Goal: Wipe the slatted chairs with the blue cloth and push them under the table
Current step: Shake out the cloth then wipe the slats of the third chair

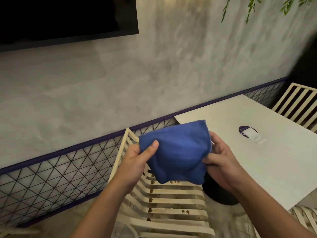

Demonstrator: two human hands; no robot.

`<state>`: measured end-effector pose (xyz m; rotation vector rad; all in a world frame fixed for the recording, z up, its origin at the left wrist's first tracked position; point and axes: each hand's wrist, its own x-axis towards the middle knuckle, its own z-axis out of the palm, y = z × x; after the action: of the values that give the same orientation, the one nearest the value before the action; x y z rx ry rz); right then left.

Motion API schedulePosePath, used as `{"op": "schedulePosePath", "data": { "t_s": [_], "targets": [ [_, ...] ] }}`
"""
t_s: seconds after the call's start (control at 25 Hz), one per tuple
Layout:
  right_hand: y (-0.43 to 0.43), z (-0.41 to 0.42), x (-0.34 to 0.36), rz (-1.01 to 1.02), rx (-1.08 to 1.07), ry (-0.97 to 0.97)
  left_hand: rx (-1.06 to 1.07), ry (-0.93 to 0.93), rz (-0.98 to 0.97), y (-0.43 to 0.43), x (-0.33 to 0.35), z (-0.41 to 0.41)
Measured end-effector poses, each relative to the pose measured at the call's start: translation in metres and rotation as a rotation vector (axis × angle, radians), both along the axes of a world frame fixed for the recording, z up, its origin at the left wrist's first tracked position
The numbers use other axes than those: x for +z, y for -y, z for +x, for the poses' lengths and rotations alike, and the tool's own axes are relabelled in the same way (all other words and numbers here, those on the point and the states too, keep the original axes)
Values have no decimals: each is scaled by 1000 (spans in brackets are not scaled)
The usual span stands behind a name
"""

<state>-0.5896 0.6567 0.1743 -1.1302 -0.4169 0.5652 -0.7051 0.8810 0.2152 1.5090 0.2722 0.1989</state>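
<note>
Grey mottled plaster wall [154, 74] fills most of what you see from where the person stands, with a black flat screen [60, 18] mounted high on it and a few green hanging leaves [253, 7] above the white rectangular table [257, 169]. A dark oval sticker [247, 132] sits on the tabletop. A black wire lattice fence with a purple rail [51, 177] runs along the foot of the wall behind the table.

Both hands hold the blue microfibre cloth [176, 152] up in the air just off the table's near corner, over the cream slatted chair [171, 203]. The cloth is bunched and loosely stretched, its long axis running from one hand to the other, with one corner peaking up toward the wall and its lower edge sagging toward the seat. The left hand [135, 160] pinches its left edge, thumb on top and fingers underneath. The right hand [221, 157] grips the right edge, fingers curled round the hem and thumb pressed into the fabric.

The chair stands beside the table, its back on the side away from the table and its seat slats running toward the table's dark base [219, 193]. Small brown crumbs [151, 182] lie scattered on the slats. A second cream slatted chair [296, 103] stands at the table's far side.
</note>
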Motion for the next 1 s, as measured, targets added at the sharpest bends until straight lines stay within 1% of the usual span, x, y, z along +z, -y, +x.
{"op": "schedulePosePath", "data": {
  "t_s": [0.04,0.08,0.16,0.2,0.24,0.32,0.44,0.48,0.52,0.6,0.68,0.76,0.84,0.88,0.92,1.0],
  "targets": [
    [1,3,2,86,72,-83,16,4,-35,1,3,1],
    [0,5,1,125,187,-182,16,-1,-64,2,6,3],
    [-6,2,-8,35,444,-299,-20,-25,-90,6,10,8],
    [-10,0,-13,-19,523,-290,-31,-35,-100,6,11,10],
    [-14,-3,-14,-54,545,-262,-30,-45,-128,5,12,12],
    [-18,-11,-9,-26,484,-289,-19,-56,-266,-3,12,11],
    [-17,-21,-1,230,329,-452,-44,-74,-627,-12,-2,3],
    [-20,-23,0,267,306,-503,-61,-97,-713,-11,-11,-1],
    [-24,-24,-2,226,293,-532,-70,-129,-750,-7,-20,-3],
    [-33,-25,-15,5,275,-553,-67,-243,-732,1,-38,-6],
    [-36,-25,-28,-198,249,-599,-64,-365,-658,3,-48,-11],
    [-32,-22,-38,-314,226,-649,-82,-418,-571,-3,-54,-15],
    [-27,-18,-38,-346,211,-642,-112,-405,-473,-12,-55,-17],
    [-25,-18,-32,-327,202,-603,-125,-373,-435,-14,-52,-19],
    [-24,-17,-22,-276,183,-533,-123,-326,-414,-15,-46,-20],
    [-17,-19,9,-103,120,-308,-96,-167,-399,-16,-25,-23]
  ]
}}
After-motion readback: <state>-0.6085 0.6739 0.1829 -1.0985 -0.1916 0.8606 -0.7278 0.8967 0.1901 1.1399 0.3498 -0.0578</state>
